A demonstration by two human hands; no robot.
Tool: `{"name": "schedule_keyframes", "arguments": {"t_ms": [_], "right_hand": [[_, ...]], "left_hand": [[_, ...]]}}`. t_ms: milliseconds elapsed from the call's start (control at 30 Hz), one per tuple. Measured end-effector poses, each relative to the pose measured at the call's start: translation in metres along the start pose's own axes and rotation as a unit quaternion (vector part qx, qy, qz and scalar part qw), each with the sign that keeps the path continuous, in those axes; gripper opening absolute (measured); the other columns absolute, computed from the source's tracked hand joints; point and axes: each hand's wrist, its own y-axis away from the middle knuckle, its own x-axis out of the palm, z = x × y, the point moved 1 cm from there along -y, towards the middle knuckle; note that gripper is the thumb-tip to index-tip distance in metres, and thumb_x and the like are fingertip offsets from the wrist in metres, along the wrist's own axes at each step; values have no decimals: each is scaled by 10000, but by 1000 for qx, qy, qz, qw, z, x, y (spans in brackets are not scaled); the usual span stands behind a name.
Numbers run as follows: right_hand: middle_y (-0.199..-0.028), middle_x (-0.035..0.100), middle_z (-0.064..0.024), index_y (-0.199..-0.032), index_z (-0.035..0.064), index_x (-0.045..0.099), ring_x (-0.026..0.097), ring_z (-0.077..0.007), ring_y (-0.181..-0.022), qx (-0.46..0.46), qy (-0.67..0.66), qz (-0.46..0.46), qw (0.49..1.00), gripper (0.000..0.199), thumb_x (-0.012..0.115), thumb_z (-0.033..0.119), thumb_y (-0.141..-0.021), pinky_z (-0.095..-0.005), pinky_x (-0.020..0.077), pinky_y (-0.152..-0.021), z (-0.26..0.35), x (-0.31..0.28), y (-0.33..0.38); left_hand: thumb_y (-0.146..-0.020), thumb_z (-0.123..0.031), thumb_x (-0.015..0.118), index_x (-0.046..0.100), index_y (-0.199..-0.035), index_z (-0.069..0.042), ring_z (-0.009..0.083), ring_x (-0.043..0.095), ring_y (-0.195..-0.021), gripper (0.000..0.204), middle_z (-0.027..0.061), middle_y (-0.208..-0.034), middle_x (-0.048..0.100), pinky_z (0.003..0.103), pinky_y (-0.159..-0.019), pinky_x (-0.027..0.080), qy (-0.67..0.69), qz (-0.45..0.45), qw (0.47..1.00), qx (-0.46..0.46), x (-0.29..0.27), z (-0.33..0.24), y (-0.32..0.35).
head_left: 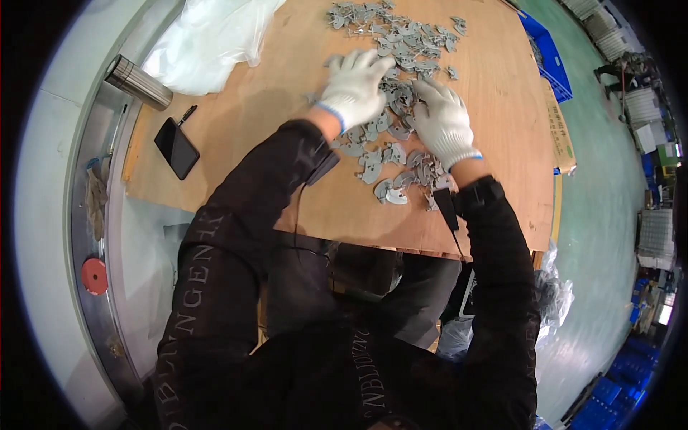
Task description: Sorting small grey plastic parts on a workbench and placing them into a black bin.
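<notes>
Small flat grey metal parts (370,163) with curved edges and holes lie in a loose heap across the middle of the wooden table. Both my hands wear white knit gloves. My left hand (356,87) rests over the heap's left side, fingers spread, with no part visible in its grasp. On the right side of the heap is my right hand (444,123); its fingers reach forward and slightly bent, thumb apart, against the parts. What lies under its fingertips is hidden. Several parts sit between the hands and nearer to me.
More grey parts (408,39) spread toward the table's far side. At the left are a black phone (177,148), a pen (188,115), a steel flask (140,82) and a clear plastic bag (211,43). A blue crate (546,61) stands beyond the table's right edge (530,193).
</notes>
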Motion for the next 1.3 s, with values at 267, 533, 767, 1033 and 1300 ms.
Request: {"name": "schedule_keyframes", "arguments": {"t_ms": [267, 533, 767, 1033, 1300], "right_hand": [[-1436, 687, -148, -1471, 179, 626, 612, -376, -1355, 150, 53, 233, 959, 541, 591, 343, -957, -520, 374, -1203, -7, 0, -35], [-1343, 735, -185, -1459, 183, 652, 648, -410, -1275, 49, 132, 190, 972, 542, 620, 280, -927, -481, 421, -1167, -4, 8, -38], [-1262, 771, -165, -1416, 184, 687, 665, -411, -1241, 84, 68, 204, 973, 501, 616, 243, -923, -457, 476, -1119, -11, 5, -34], [-1203, 790, -168, -1288, 173, 768, 730, -346, -1164, 214, -53, 224, 949, 416, 579, 219, -920, -430, 433, -1157, -20, -13, -35], [-1297, 752, -141, -1292, 165, 773, 648, -327, -1301, 105, 55, 184, 976, 411, 612, 264, -927, -464, 395, -1198, -5, -13, -27]], "left_hand": [[-954, -224, 630, 674, -1432, -151, 369, 619, -1343, 485, 148, -1495, 638, 472, -1123, 496, 26, 244, 967, -71, -20, 33, -20], [-998, -267, 621, 657, -1448, -130, 363, 669, -1273, 472, 134, -1442, 687, 454, -1067, 529, 163, 246, 951, -94, -39, 55, -10], [-1016, -318, 642, 652, -1453, -105, 307, 716, -1204, 487, 131, -1338, 749, 409, -1035, 544, 317, 186, 923, -119, -45, 64, -2], [-1030, -377, 651, 686, -1408, -98, 282, 736, -1142, 470, 136, -1280, 768, 413, -989, 550, 272, 225, 918, -179, -67, 51, 11], [-1010, -354, 605, 747, -1275, -116, 362, 711, -1143, 384, 139, -1266, 760, 449, -1030, 543, 163, 173, 962, -134, -61, 66, 30]]}}
